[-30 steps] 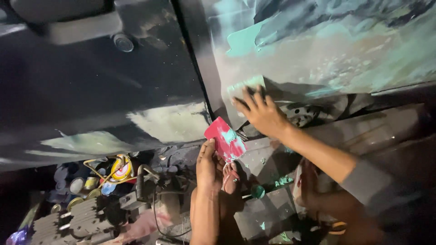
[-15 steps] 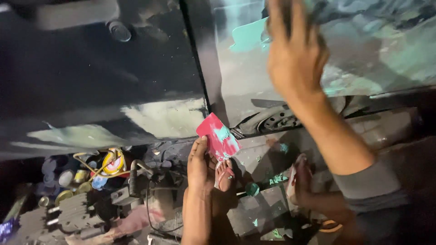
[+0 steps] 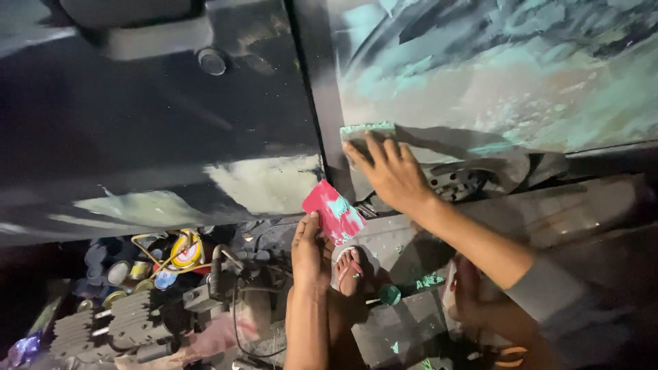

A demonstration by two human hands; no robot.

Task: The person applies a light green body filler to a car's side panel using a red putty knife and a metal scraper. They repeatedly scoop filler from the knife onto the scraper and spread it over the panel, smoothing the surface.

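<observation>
My right hand (image 3: pixel 391 173) presses a flat spreader (image 3: pixel 367 130) smeared with green filler against the lower part of a car body panel (image 3: pixel 521 75), close to the door gap. Green filler streaks cover much of that panel. My left hand (image 3: pixel 312 250) holds a red card (image 3: pixel 334 211) with a patch of green filler on it, just below and left of the right hand. The dark car door (image 3: pixel 151 123) to the left has pale sanded patches (image 3: pixel 264 181) along its lower edge.
On the ground at lower left lie several small tins (image 3: pixel 137 270), a yellow coil (image 3: pixel 185 250) and a grey machine with hoses (image 3: pixel 130 329). My foot in a sandal (image 3: pixel 353 270) rests on a concrete slab (image 3: pixel 411 322) spotted with green filler.
My right hand came down from high on the panel to its lower edge near the door gap. My left hand with the red card stayed almost in place.
</observation>
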